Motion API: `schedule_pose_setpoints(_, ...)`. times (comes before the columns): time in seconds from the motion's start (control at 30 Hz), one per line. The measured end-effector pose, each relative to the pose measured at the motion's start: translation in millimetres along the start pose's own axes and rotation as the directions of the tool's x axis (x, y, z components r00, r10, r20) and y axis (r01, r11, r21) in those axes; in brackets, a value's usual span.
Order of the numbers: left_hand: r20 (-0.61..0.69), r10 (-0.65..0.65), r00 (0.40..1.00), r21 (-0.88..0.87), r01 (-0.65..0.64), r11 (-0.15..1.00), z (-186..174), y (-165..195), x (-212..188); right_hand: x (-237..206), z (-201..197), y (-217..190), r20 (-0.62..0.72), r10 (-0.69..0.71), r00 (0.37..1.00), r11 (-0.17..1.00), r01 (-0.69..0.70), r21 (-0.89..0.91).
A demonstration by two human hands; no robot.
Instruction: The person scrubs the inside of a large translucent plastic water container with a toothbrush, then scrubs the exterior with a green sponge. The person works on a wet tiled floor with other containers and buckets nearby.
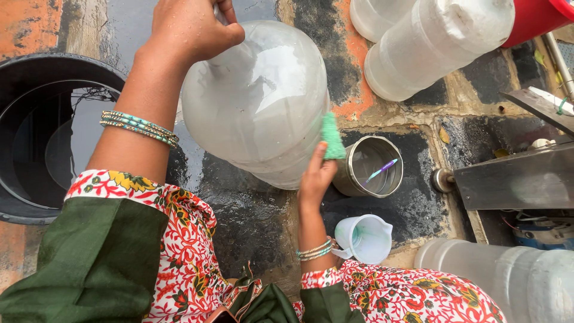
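A large translucent water jug (257,101) stands tilted on the wet stone floor in the middle of the head view. My left hand (191,27) grips its neck from above. My right hand (317,176) holds a green scrub sponge (332,137) pressed against the jug's lower right side. Both wrists wear thin bangles, and the sleeves are red-and-white floral with green cloth.
A steel pot (371,170) with water and a purple-handled brush stands right of the jug. A white plastic mug (366,238) sits near my right wrist. A black tub (42,137) is at left. More translucent jugs (430,45) lie at top right and bottom right (502,281). A metal machine (514,179) is at right.
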State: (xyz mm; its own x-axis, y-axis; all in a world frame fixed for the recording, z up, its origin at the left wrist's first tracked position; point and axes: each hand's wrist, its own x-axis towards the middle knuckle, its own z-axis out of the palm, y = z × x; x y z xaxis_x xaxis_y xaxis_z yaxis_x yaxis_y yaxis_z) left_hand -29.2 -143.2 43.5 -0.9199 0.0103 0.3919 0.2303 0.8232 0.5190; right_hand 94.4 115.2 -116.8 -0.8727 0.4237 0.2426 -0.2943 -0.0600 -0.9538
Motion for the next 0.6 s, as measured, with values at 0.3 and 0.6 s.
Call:
schedule_pose_setpoints(0.3, 0.032, -0.033, 0.999, -0.025, 0.034, 0.999, 8, -10, -1, -23, 13, -11, 0.008, -0.202, 0.979, 0.974, 0.201, -0.105)
schedule_pose_setpoints(0.6, -0.006, 0.051, 0.999, 0.0, -0.051, 0.999, 15, -14, 0, -26, 4, -2, 0.18, -0.44, 0.879, 0.739, 0.469, -0.484)
